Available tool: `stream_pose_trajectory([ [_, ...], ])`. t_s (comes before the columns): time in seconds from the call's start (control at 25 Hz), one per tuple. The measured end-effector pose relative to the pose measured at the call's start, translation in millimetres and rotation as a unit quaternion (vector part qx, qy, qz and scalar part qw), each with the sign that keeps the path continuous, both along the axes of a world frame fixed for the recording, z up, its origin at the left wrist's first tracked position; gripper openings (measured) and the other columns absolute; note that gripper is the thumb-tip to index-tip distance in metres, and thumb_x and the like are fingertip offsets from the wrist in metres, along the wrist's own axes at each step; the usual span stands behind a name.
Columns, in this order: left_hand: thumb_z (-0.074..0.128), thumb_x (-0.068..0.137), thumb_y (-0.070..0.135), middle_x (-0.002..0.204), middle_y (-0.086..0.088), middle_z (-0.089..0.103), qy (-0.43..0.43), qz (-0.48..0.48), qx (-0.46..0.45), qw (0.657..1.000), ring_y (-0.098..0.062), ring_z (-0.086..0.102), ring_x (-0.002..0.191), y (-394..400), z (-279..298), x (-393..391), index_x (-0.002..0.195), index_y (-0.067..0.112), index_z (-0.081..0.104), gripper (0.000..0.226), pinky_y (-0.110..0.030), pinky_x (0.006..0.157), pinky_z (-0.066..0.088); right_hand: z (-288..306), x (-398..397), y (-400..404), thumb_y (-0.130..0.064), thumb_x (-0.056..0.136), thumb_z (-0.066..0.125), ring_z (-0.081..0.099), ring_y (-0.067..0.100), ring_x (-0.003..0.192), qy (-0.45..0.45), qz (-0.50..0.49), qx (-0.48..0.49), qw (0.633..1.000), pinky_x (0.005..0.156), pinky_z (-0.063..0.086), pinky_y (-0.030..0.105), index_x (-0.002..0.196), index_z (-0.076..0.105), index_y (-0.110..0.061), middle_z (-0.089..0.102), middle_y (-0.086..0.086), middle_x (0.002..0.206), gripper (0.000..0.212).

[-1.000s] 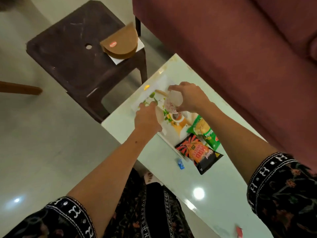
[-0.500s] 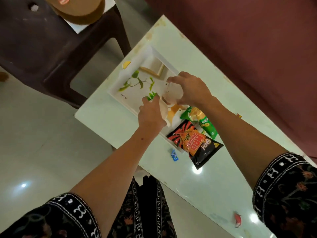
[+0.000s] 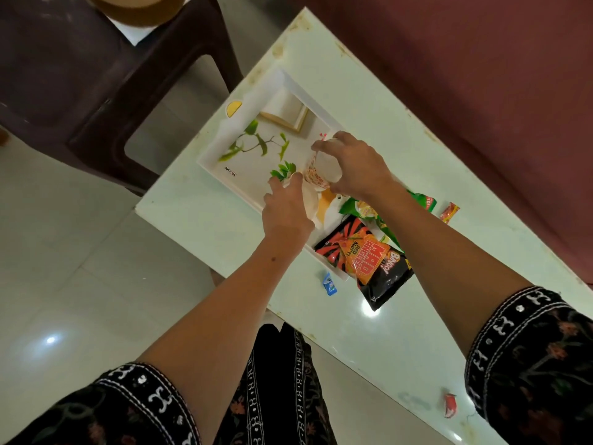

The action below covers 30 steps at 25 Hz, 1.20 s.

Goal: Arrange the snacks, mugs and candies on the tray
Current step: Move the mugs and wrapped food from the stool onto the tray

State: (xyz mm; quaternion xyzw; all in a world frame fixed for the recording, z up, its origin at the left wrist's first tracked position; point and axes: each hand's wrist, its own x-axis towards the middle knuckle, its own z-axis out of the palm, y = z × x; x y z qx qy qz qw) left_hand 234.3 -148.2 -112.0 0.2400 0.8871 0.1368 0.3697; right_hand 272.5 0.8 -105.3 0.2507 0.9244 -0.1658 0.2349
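Your right hand [image 3: 356, 165] sits at frame centre, fingers curled round a white mug [image 3: 321, 170] with a small red pattern, gripping it from above, over the tray [image 3: 224, 146]. Whether the mug touches the tray floor, can't tell. Your left hand [image 3: 285, 210] is just below and left of it, fingers [image 3: 277, 187] loosely extended, tips resting at a second pale mug [image 3: 309, 200] (mostly hidden by the hand, so whether you grip it can't be told).

The tray is white with a green leaf print, lying diagonally on the pale green worktop [image 3: 401, 332], from upper centre down toward centre right. The upper left part of the tray shows bare print.

Snacks: a black and red snack packet [image 3: 369, 261] lies across the tray's lower right end, overhanging onto the worktop. A green snack packet [image 3: 369, 213] lies just above it, partly under your right forearm.

Candies on the worktop, off the tray: a blue candy [image 3: 329, 284] just left of the black packet, an orange-red candy [image 3: 449, 212] at centre right, a red candy [image 3: 450, 405] at lower right.

A dark stool [image 3: 80, 75] stands in the upper left of the frame.
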Motion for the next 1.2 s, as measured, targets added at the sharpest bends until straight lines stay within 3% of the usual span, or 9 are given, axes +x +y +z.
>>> stream_pose_trajectory([
  [0.24,0.085,0.059,0.024,0.132,-0.016,0.04,0.001,-0.007,-0.01,1.0,-0.035,0.049,0.116,-1,3,-1,0.139,0.022,0.024,0.1,-0.043,0.087,0.048,4,1,-3,-0.012,0.065,0.082,0.03,0.034,0.138,-0.01,-0.03,-0.037,0.999,0.104,0.04,0.047,0.142,0.034,-0.037,0.024,0.012,0.154,0.094],
  [0.36,0.087,0.056,0.026,0.13,-0.016,0.044,0.004,0.009,0.013,1.0,-0.033,0.047,0.118,-7,11,-7,0.139,0.017,0.023,0.106,-0.045,0.09,0.047,17,1,-6,-0.011,0.068,0.08,0.025,0.032,0.14,0.002,-0.04,-0.029,0.999,0.106,0.035,0.045,0.144,0.03,-0.034,0.023,0.013,0.155,0.094],
  [0.56,0.082,0.063,0.028,0.131,-0.018,0.049,0.018,0.059,0.066,0.996,-0.033,0.045,0.123,-49,34,-30,0.136,0.007,0.034,0.09,-0.045,0.107,0.034,53,8,-19,-0.009,0.073,0.074,0.03,0.031,0.138,0.048,-0.087,-0.034,0.994,0.107,0.033,0.04,0.144,0.033,-0.029,0.027,0.013,0.154,0.085],
  [0.68,0.075,0.073,0.025,0.131,-0.017,0.052,0.029,0.139,0.105,0.984,-0.032,0.046,0.122,-83,61,-50,0.134,0.007,0.039,0.073,-0.04,0.103,0.036,81,7,-33,-0.015,0.077,0.072,0.031,0.026,0.139,0.096,-0.136,-0.06,0.984,0.109,0.026,0.032,0.141,0.039,-0.023,0.035,0.012,0.15,0.073],
  [0.92,0.066,0.081,0.017,0.117,-0.014,0.066,0.067,0.236,0.18,0.953,-0.026,0.059,0.11,-130,117,-118,0.116,0.005,0.06,0.038,-0.025,0.088,0.04,134,-39,-72,-0.014,0.079,0.072,0.055,0.025,0.119,0.282,-0.232,-0.121,0.923,0.099,0.032,0.02,0.119,0.064,-0.013,0.062,0.009,0.125,0.04],
  [1.04,0.065,0.082,0.017,0.111,-0.013,0.068,0.071,0.252,0.211,0.942,-0.025,0.062,0.105,-142,134,-152,0.111,0.005,0.063,0.032,-0.03,0.089,0.045,151,-80,-91,-0.019,0.08,0.072,0.058,0.019,0.11,0.317,-0.275,-0.173,0.891,0.097,0.043,0.028,0.117,0.065,-0.017,0.064,0.002,0.122,0.038],
  [1.2,0.067,0.081,0.016,0.112,-0.011,0.067,0.066,0.262,0.248,0.93,-0.022,0.062,0.104,-134,146,-208,0.112,0.006,0.06,0.033,-0.031,0.093,0.047,155,-147,-109,-0.023,0.08,0.072,0.059,0.012,0.099,0.336,-0.345,-0.234,0.844,0.084,0.043,0.022,0.115,0.064,-0.017,0.066,-0.003,0.11,0.036],
])
